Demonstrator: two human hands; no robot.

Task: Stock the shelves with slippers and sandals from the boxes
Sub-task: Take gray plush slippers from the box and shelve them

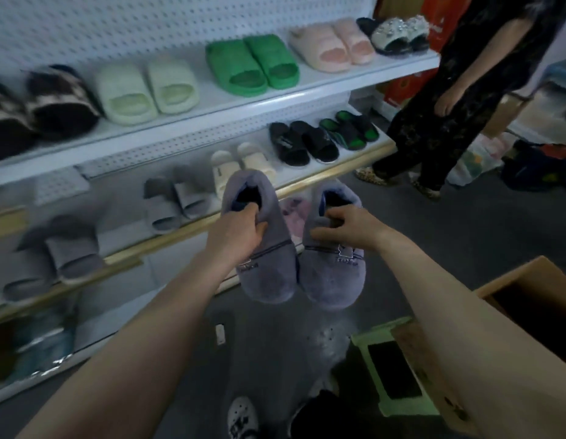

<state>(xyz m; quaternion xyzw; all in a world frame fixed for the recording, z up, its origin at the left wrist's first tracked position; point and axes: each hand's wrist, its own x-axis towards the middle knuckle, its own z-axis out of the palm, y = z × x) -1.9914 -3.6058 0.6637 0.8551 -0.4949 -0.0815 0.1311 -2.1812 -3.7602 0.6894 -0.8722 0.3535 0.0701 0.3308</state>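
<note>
Grey-purple and fleecy, the left slipper (270,270) is gripped by the left hand (240,232), fingers curled into its opening. The right slipper (334,282), just beside it, is held at the collar by the right hand's (349,226) curled fingers. Both hang in the air off the front edge of the middle shelf (322,175), toes toward the person. A cardboard box (529,272) stands to the right.

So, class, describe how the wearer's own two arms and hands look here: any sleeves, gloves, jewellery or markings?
Both arms are bare to the frame edge: no sleeve shows on the left forearm or the right forearm. The left hand and right hand wear no gloves; no watch, bracelet, ring or marking is visible, though blur hides fine detail.
</note>
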